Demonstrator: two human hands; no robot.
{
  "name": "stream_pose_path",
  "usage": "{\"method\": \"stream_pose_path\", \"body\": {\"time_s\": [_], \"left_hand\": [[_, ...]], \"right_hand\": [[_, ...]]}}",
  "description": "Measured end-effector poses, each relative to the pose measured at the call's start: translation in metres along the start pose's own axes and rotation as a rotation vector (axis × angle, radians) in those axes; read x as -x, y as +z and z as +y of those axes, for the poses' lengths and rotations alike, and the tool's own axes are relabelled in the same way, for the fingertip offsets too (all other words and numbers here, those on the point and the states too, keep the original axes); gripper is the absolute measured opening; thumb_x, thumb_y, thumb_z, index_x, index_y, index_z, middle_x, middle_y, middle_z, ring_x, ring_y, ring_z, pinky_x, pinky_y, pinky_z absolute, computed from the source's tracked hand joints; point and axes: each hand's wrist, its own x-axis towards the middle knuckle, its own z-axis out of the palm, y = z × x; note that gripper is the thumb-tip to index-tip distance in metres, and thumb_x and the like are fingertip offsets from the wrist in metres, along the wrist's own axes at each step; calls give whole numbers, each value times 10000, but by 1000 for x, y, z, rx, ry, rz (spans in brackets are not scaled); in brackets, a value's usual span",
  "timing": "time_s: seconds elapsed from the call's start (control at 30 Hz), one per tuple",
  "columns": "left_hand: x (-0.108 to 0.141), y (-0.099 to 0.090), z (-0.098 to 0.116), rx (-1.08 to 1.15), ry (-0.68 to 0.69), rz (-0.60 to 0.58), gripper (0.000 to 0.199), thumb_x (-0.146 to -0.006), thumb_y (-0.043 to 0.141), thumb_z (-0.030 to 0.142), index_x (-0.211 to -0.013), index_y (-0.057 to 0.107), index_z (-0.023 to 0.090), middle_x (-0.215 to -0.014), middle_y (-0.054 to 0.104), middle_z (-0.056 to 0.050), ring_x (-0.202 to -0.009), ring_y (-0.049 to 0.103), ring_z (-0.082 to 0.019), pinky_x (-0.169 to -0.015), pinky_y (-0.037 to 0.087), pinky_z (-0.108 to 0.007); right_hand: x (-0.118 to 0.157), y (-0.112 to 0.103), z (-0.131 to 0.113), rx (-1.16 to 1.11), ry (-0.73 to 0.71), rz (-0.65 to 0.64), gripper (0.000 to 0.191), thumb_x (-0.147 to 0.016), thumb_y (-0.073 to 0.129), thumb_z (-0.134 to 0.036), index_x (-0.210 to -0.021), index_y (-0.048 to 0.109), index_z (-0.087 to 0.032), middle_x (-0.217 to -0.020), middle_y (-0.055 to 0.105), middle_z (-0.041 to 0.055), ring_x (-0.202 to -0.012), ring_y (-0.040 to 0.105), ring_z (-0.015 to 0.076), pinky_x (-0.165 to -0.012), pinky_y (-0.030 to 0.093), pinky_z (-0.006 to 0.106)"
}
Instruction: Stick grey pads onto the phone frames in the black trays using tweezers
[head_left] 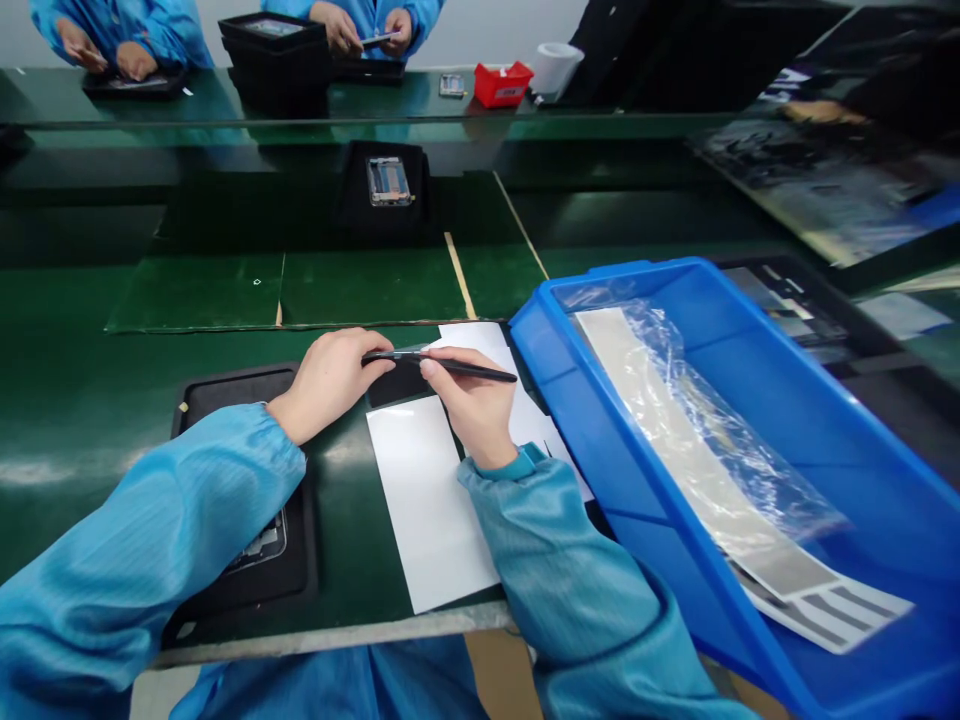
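Note:
My left hand (pixel 334 378) is closed on one end of a thin dark part (pixel 381 356), seen edge-on. In my right hand (pixel 478 405) is a black pen-like tool (pixel 480 371), held in a pinch, its tip touching or very close to the part. Below the hands lie white sheets (pixel 431 505) on the green table (pixel 341 540). Under my left forearm rests a black tray (pixel 296 560) holding a phone frame (pixel 264 545), mostly hidden by the sleeve.
A large blue bin (pixel 600 440) with strips (pixel 679 450) and plastic wrap stands at the right. Ahead, a phone frame (pixel 389 181) sits on a black tray (pixel 352 205). Across the table, two people's hands work near stacked black trays (pixel 276 60) and a red box (pixel 502 87).

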Motion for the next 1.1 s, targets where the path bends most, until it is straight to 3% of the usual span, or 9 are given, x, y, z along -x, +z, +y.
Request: {"method": "stream_pose_path", "body": {"time_s": [0.5, 0.83, 1.1], "left_hand": [[3, 2, 4, -96, 39, -38, 227, -968, 576, 305, -949, 780, 209, -991, 780, -36, -909, 709, -229, -805, 512, -327], [4, 3, 5, -104, 47, -44, 212, -962, 575, 295, -945, 770, 214, -977, 772, -44, -920, 701, -235, -821, 522, -340], [3, 6, 4, -161, 39, -49, 219, -976, 555, 302, -990, 753, 209, -1029, 761, -54, -962, 681, -239, -842, 515, -344]], "right_hand": [[5, -2, 0, 75, -102, -42, 130, -795, 815, -260, -922, 787, -250, -952, 793, 37, -902, 754, 221, -880, 621, 396], [6, -1, -4, 117, -49, -37, 124, -782, 821, -288, -895, 789, -247, -935, 803, 36, -896, 760, 228, -900, 622, 410], [3, 3, -8, -11, 58, 8, 108, -758, 839, -278, -841, 783, -235, -867, 784, 23, -745, 741, 179, -730, 627, 339]]}}
